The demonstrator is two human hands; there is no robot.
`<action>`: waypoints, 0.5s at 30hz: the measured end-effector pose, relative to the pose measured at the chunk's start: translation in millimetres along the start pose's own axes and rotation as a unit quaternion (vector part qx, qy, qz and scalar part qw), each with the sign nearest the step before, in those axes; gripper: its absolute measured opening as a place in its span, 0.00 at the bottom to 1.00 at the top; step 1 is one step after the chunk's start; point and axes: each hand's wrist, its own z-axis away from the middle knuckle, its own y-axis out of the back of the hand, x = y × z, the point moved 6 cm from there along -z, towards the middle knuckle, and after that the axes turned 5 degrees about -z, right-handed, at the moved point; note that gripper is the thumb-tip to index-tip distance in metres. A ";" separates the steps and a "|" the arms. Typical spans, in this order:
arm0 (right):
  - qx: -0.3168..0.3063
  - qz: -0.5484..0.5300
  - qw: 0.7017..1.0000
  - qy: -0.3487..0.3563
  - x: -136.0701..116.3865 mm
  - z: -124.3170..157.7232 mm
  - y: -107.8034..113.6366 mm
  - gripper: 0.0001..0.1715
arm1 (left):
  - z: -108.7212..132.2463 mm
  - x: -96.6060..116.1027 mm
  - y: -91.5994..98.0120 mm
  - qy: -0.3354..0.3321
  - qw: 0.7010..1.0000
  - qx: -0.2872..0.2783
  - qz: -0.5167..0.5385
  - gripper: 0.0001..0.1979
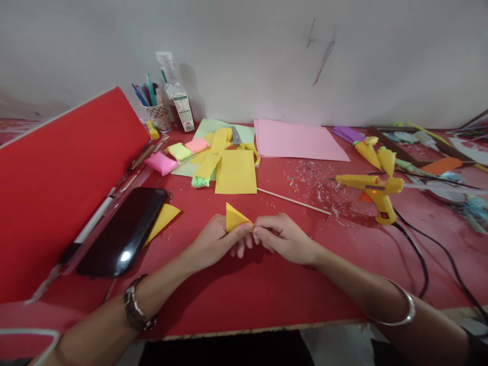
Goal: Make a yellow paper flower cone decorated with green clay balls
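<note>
My left hand (213, 243) and my right hand (284, 238) meet over the red table (244, 295). Both pinch a small folded piece of yellow paper (234, 217) that stands up in a point between the fingertips. A yellow glue gun (375, 193) rests on its stand to the right of my hands, its black cord trailing toward the table's front edge. More yellow paper sheets (235, 172) lie flat just beyond my hands, and a yellow triangle (163, 219) lies to the left beside a black phone (124, 231).
A large red sheet (57, 183) leans at the left. Behind are a pen cup (158, 114), a bottle (179, 101), pink paper (297, 140), small bright packets (162, 162), scissors, and a thin wooden stick (293, 202). Finished yellow cones (375, 155) and craft clutter lie at the right.
</note>
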 end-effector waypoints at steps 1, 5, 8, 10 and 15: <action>0.000 0.001 1.000 -0.002 0.4 0.2 -0.2 0.13 | 0.1 -0.1 0.8 0.003 1.000 0.005 -0.008 0.20; -0.004 0.002 1.000 -0.004 0.7 0.3 -1.6 0.14 | 1.3 1.8 -1.4 -0.003 0.999 -0.033 0.013 0.22; 0.021 0.007 1.000 -0.010 2.0 -1.7 6.9 0.15 | 1.5 4.9 -4.1 -0.017 0.997 -0.070 0.020 0.22; 0.070 0.015 0.997 -0.026 5.2 -3.2 22.3 0.15 | 1.2 6.7 -5.3 -0.022 0.996 -0.081 -0.009 0.18; 0.183 0.102 0.974 -0.086 13.7 -1.9 67.3 0.16 | 1.4 6.8 -7.7 -0.017 0.995 -0.091 -0.026 0.10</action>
